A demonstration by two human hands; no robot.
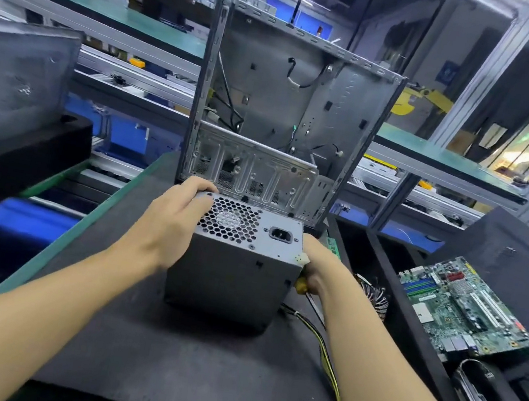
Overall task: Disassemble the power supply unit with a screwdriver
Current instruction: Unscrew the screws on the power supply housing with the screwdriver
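The power supply unit is stood on the black surface before an empty computer case. Its top left corner is clasped by the curled left grip. The right grip is half hidden behind its right side; its state cannot be told.

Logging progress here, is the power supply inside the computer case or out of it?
Out. The power supply stands on the black mat, in front of the open computer case.

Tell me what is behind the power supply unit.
An opened metal computer case stands upright just behind the power supply unit, its open side toward the camera. The unit and the left hand cover part of the case's bottom edge.
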